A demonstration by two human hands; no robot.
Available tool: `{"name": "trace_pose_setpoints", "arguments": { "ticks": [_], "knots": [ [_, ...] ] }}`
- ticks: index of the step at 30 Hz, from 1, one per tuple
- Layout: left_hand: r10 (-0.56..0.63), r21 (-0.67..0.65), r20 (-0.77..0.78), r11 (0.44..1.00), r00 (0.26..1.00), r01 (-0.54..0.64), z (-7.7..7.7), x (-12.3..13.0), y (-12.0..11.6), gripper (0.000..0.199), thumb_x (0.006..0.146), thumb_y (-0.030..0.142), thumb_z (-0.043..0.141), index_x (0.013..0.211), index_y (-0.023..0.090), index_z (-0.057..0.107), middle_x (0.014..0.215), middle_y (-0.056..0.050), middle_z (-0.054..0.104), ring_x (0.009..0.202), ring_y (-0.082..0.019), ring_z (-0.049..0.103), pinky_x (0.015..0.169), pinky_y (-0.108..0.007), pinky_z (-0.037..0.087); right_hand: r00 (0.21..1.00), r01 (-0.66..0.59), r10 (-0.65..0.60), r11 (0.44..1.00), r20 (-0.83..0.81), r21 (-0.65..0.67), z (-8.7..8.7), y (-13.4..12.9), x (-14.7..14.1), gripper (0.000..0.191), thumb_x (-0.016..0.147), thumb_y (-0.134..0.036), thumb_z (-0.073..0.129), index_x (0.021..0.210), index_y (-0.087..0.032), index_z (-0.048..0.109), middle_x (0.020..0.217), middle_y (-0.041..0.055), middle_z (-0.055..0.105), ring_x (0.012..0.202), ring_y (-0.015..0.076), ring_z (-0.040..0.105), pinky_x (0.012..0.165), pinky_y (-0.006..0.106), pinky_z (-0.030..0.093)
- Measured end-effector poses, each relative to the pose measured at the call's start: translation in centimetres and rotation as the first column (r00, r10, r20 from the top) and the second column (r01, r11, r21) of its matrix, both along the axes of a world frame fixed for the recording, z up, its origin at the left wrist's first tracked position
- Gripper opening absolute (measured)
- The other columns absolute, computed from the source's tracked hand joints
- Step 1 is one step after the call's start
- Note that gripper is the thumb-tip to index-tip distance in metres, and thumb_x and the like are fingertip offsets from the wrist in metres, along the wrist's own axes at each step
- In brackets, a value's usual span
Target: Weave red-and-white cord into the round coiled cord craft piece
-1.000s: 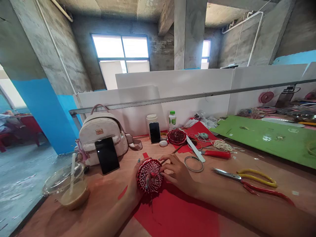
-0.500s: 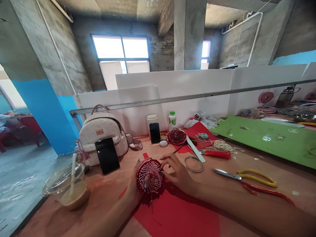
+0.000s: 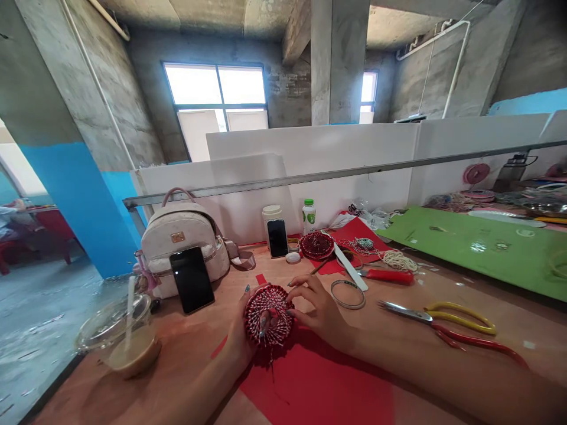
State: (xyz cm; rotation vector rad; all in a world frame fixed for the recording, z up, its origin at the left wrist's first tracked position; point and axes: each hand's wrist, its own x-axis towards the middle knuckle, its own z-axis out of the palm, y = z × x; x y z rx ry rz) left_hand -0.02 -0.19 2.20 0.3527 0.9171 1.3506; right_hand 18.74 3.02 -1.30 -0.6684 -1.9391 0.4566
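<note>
A round red-and-white threaded piece (image 3: 278, 330) is held above a red sheet (image 3: 328, 378). My left hand (image 3: 244, 330) grips it from the left, with a fingertip showing through its middle. My right hand (image 3: 316, 310) is at its right edge, thumb and index finger pinched round a thin brown stick (image 3: 319, 267). A dark thread hangs from the lower side of the piece. To the right of my right hand lies a metal ring (image 3: 348, 294).
Scissors with yellow and red handles (image 3: 460, 324) lie at the right. A drink cup (image 3: 133, 348), a phone (image 3: 192, 280) and a backpack (image 3: 181, 230) stand at the left. Behind are a red pincushion-like disc (image 3: 317, 245), a white strip (image 3: 352, 268) and a green board (image 3: 482, 248).
</note>
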Motion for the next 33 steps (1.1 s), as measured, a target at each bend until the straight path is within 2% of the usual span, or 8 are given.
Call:
{"name": "trace_pose_setpoints", "arguments": {
  "ticks": [6, 12, 17, 22, 27, 33],
  "knots": [
    [0.012, -0.001, 0.003, 1.0, 1.0, -0.012, -0.23, -0.05, 0.07, 0.023, 0.104, 0.033, 0.052, 0.109, 0.014, 0.064, 0.088, -0.001, 0.069, 0.061, -0.01, 0.064, 0.057, -0.026, 0.057, 0.999, -0.017, 0.016, 1.0, 0.039, 0.026, -0.05, 0.05, 0.05, 0.017, 0.087, -0.007, 0.069, 0.09, -0.024, 0.072, 0.117, 0.0084, 0.059, 0.114, 0.0264, 0.057, 0.092, 0.041, 0.047],
    [0.003, -0.004, 0.008, 1.0, 1.0, -0.003, -0.17, -0.05, 0.05, 0.023, 0.104, 0.034, 0.053, 0.11, 0.015, 0.064, 0.086, 0.0, 0.068, 0.057, -0.009, 0.062, 0.056, -0.026, 0.056, 0.999, -0.012, 0.011, 1.0, 0.04, 0.017, -0.02, -0.02, 0.07, 0.016, 0.091, -0.01, 0.065, 0.092, -0.025, 0.072, 0.118, 0.0083, 0.059, 0.113, 0.0253, 0.057, 0.093, 0.04, 0.048],
    [0.01, -0.007, 0.007, 1.0, 1.0, -0.01, -0.32, -0.18, 0.22, 0.023, 0.103, 0.033, 0.054, 0.112, 0.015, 0.064, 0.09, -0.001, 0.069, 0.062, -0.01, 0.064, 0.056, -0.025, 0.056, 1.0, 0.013, -0.013, 1.0, 0.022, -0.008, -0.08, 0.05, 0.0, 0.014, 0.095, -0.014, 0.059, 0.096, -0.024, 0.069, 0.116, 0.0088, 0.058, 0.116, 0.0254, 0.057, 0.097, 0.043, 0.049],
    [0.01, 0.015, -0.003, 1.0, 1.0, -0.01, -0.47, -0.18, 0.15, 0.02, 0.103, 0.031, 0.055, 0.11, 0.015, 0.064, 0.091, -0.001, 0.07, 0.061, -0.01, 0.064, 0.056, -0.025, 0.056, 1.0, 0.018, -0.017, 1.0, 0.018, -0.02, 0.19, -0.01, -0.08, 0.012, 0.089, -0.013, 0.066, 0.095, -0.024, 0.067, 0.116, 0.0084, 0.058, 0.115, 0.0263, 0.057, 0.098, 0.044, 0.05],
    [-0.007, 0.05, -0.019, 0.999, 1.0, 0.008, -0.36, 0.0, 0.06, 0.021, 0.103, 0.03, 0.054, 0.111, 0.014, 0.065, 0.089, -0.001, 0.07, 0.062, -0.01, 0.065, 0.057, -0.026, 0.057, 1.0, 0.001, -0.001, 1.0, 0.007, -0.026, 0.26, -0.17, -0.21, 0.019, 0.085, -0.009, 0.068, 0.096, -0.023, 0.064, 0.117, 0.0084, 0.058, 0.115, 0.0251, 0.057, 0.09, 0.038, 0.053],
    [-0.012, 0.092, -0.038, 0.996, 0.999, 0.015, -0.48, 0.11, -0.1, 0.02, 0.104, 0.028, 0.053, 0.107, 0.013, 0.067, 0.093, -0.003, 0.071, 0.074, -0.014, 0.07, 0.065, -0.029, 0.059, 1.0, -0.014, 0.014, 1.0, -0.004, 0.009, -0.03, 0.1, -0.48, 0.034, 0.074, 0.001, 0.062, 0.097, -0.024, 0.059, 0.115, 0.0055, 0.059, 0.113, 0.0233, 0.055, 0.097, 0.039, 0.045]
  ]
}}
